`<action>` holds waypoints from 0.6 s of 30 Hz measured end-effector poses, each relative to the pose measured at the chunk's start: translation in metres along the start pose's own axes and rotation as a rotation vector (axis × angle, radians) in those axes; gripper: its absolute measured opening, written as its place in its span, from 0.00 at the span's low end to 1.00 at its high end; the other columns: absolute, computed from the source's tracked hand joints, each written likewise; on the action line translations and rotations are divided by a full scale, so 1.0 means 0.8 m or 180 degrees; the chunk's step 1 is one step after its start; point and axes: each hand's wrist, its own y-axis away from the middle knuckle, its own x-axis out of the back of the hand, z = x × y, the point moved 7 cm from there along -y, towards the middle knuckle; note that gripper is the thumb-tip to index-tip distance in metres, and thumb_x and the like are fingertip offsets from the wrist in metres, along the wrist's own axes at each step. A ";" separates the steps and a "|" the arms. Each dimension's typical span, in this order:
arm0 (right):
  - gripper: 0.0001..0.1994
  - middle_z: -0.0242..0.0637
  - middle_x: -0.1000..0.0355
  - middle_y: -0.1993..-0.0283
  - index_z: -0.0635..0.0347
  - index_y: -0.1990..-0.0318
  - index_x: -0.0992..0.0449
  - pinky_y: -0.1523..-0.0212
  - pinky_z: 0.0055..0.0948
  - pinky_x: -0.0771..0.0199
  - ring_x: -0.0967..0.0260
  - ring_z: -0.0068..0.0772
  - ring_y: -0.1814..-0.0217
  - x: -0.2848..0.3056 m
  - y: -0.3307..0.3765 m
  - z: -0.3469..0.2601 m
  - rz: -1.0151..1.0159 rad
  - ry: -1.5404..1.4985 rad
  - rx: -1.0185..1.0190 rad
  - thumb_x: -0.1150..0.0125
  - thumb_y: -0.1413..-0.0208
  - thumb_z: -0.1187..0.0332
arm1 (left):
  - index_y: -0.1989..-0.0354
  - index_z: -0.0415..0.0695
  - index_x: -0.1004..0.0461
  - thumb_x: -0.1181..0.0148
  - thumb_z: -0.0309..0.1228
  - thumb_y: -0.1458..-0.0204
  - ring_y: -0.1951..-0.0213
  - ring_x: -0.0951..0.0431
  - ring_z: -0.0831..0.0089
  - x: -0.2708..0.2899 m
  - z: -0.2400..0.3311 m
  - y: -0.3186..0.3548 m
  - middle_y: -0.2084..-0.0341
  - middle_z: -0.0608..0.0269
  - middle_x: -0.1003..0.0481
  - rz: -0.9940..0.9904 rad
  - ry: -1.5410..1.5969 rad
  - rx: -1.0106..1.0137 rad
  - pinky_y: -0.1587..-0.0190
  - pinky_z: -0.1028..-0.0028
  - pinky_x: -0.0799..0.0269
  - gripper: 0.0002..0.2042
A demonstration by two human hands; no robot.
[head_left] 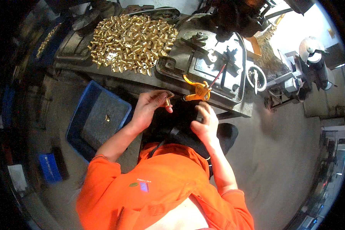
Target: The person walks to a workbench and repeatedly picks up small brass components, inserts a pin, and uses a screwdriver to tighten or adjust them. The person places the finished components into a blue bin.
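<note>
Between the thumb and fingers of my left hand [147,109] is a small brass fitting [168,101], held in front of the bench edge. My right hand [206,124] is closed, its fingers curled and a little blurred. What it holds, if anything, I cannot make out. Just beyond those fingers an orange air blow gun [201,92] with a thin nozzle lies at the bench's front edge. A large heap of brass fittings [132,42] covers the bench top at the far left.
Below the bench on the left stands a blue bin [78,115] with a small brass piece [107,118] inside. A machine table [214,73] with clamps and a fixture occupies the bench's right part. Farther right are a white round container [256,78] and a grinder-like machine [314,57].
</note>
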 end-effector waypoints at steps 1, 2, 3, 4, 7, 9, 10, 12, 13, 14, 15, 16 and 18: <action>0.24 0.45 0.32 0.53 0.61 0.58 0.27 0.48 0.35 0.36 0.35 0.46 0.50 -0.002 0.009 0.001 -0.0223 0.0012 -0.0021 0.41 0.71 0.68 | 0.60 0.32 0.28 0.49 0.35 0.44 0.74 0.25 0.73 -0.004 -0.003 0.001 0.77 0.60 0.27 0.0007 -0.0018 0.0023 0.65 0.75 0.29 0.15; 0.20 0.44 0.30 0.56 0.61 0.62 0.25 0.50 0.35 0.33 0.33 0.44 0.52 0.003 0.018 -0.011 -0.0248 -0.0409 0.0047 0.42 0.71 0.70 | 0.59 0.30 0.29 0.49 0.35 0.44 0.73 0.24 0.69 -0.010 -0.007 0.002 0.75 0.58 0.27 -0.0137 -0.0261 -0.0077 0.61 0.69 0.27 0.16; 0.20 0.44 0.31 0.53 0.60 0.63 0.25 0.52 0.35 0.31 0.32 0.43 0.52 0.009 0.026 -0.033 -0.0368 -0.0874 0.0227 0.41 0.71 0.71 | 0.59 0.32 0.29 0.50 0.33 0.44 0.72 0.24 0.73 -0.017 -0.013 0.005 0.73 0.60 0.26 -0.0268 -0.0587 -0.0070 0.62 0.73 0.28 0.14; 0.20 0.45 0.33 0.51 0.59 0.62 0.25 0.52 0.35 0.31 0.33 0.43 0.52 0.011 0.027 -0.055 -0.0465 -0.0895 0.0344 0.41 0.71 0.70 | 0.59 0.33 0.28 0.50 0.31 0.44 0.72 0.25 0.75 -0.025 -0.018 0.006 0.73 0.62 0.25 -0.0267 -0.0812 -0.0116 0.63 0.75 0.28 0.13; 0.21 0.46 0.38 0.46 0.56 0.61 0.25 0.53 0.38 0.30 0.35 0.46 0.52 0.005 0.031 -0.084 -0.0669 -0.0479 0.0699 0.38 0.72 0.68 | 0.60 0.34 0.27 0.49 0.27 0.44 0.70 0.27 0.79 -0.058 -0.041 0.009 0.70 0.64 0.25 -0.0338 -0.1010 -0.0167 0.64 0.79 0.30 0.09; 0.22 0.45 0.37 0.51 0.55 0.62 0.25 0.57 0.40 0.30 0.35 0.46 0.56 -0.001 0.027 -0.076 -0.0710 0.0185 0.0678 0.36 0.73 0.65 | 0.61 0.34 0.26 0.49 0.27 0.45 0.69 0.27 0.79 -0.074 -0.043 0.009 0.70 0.64 0.25 -0.0402 -0.1411 -0.0482 0.63 0.78 0.30 0.09; 0.21 0.43 0.35 0.55 0.54 0.63 0.25 0.62 0.39 0.29 0.36 0.45 0.60 -0.002 0.028 -0.074 -0.0720 0.0505 0.0718 0.36 0.73 0.63 | 0.62 0.34 0.25 0.48 0.27 0.45 0.67 0.27 0.78 -0.076 -0.054 0.008 0.69 0.64 0.24 -0.0398 -0.1398 -0.0425 0.62 0.78 0.30 0.09; 0.21 0.42 0.34 0.56 0.54 0.64 0.26 0.63 0.38 0.29 0.36 0.44 0.60 -0.007 0.031 -0.058 -0.0665 0.0522 0.0662 0.36 0.74 0.62 | 0.61 0.34 0.25 0.47 0.28 0.45 0.66 0.27 0.79 -0.075 -0.076 0.006 0.68 0.63 0.23 -0.0396 -0.1343 -0.0247 0.61 0.78 0.30 0.10; 0.21 0.41 0.34 0.57 0.54 0.64 0.26 0.63 0.38 0.29 0.36 0.43 0.60 -0.009 0.034 -0.054 -0.0638 0.0530 0.0636 0.36 0.74 0.62 | 0.61 0.34 0.25 0.47 0.28 0.45 0.65 0.27 0.80 -0.076 -0.083 0.006 0.68 0.63 0.23 -0.0393 -0.1316 -0.0157 0.61 0.79 0.30 0.10; 0.19 0.40 0.33 0.59 0.55 0.66 0.27 0.65 0.37 0.29 0.36 0.42 0.62 0.002 0.035 -0.060 -0.0383 0.0517 0.0697 0.36 0.73 0.63 | 0.60 0.34 0.25 0.46 0.28 0.46 0.64 0.27 0.80 -0.079 -0.084 0.007 0.66 0.62 0.23 -0.0439 -0.1223 -0.0131 0.60 0.79 0.30 0.10; 0.19 0.40 0.33 0.60 0.56 0.66 0.27 0.65 0.37 0.29 0.36 0.42 0.62 0.006 0.036 -0.060 -0.0262 0.0446 0.0769 0.37 0.72 0.63 | 0.60 0.34 0.25 0.46 0.28 0.45 0.64 0.27 0.80 -0.082 -0.085 0.007 0.66 0.62 0.23 -0.0450 -0.1144 -0.0069 0.59 0.79 0.30 0.10; 0.19 0.40 0.32 0.60 0.56 0.66 0.27 0.65 0.37 0.29 0.36 0.42 0.62 0.009 0.036 -0.057 -0.0140 0.0376 0.0841 0.37 0.72 0.64 | 0.60 0.34 0.25 0.47 0.28 0.45 0.64 0.27 0.80 -0.084 -0.086 0.006 0.66 0.62 0.23 -0.0460 -0.1065 -0.0008 0.59 0.79 0.30 0.10; 0.16 0.40 0.32 0.62 0.58 0.68 0.27 0.65 0.37 0.30 0.36 0.42 0.63 0.020 0.037 -0.055 0.0074 0.0167 0.0888 0.38 0.71 0.67 | 0.58 0.34 0.26 0.48 0.27 0.45 0.63 0.27 0.79 -0.089 -0.090 0.004 0.65 0.62 0.23 -0.0544 -0.0992 -0.0053 0.58 0.79 0.30 0.10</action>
